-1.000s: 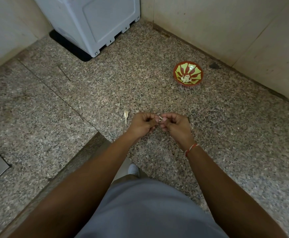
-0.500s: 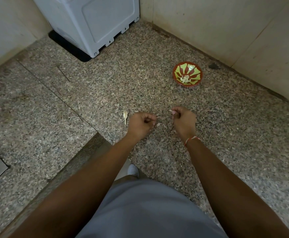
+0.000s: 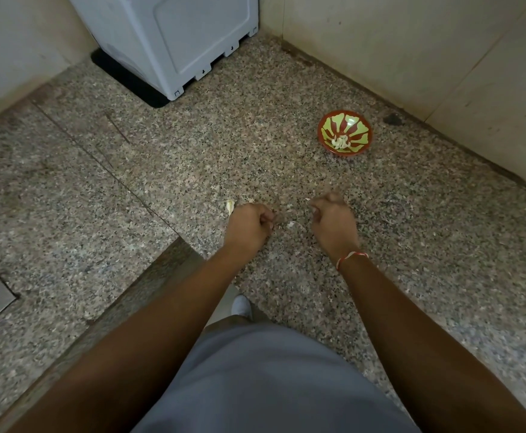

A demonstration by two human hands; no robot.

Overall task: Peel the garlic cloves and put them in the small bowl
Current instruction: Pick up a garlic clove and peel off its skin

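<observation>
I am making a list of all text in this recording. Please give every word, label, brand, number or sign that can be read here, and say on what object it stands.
There is no readable text in this view.
The round red bowl with a green painted pattern carries only decoration, no letters.
The pale grey plastic appliance shows plain panels, no label or brand visible.
The speckled granite floor and the beige wall tiles bear no signs.

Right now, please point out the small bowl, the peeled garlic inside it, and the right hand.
small bowl (image 3: pixel 323 132): head view, left inner wall.
peeled garlic (image 3: pixel 340 142): head view, middle of the pile.
right hand (image 3: pixel 333 220): head view, back of the hand.
</observation>
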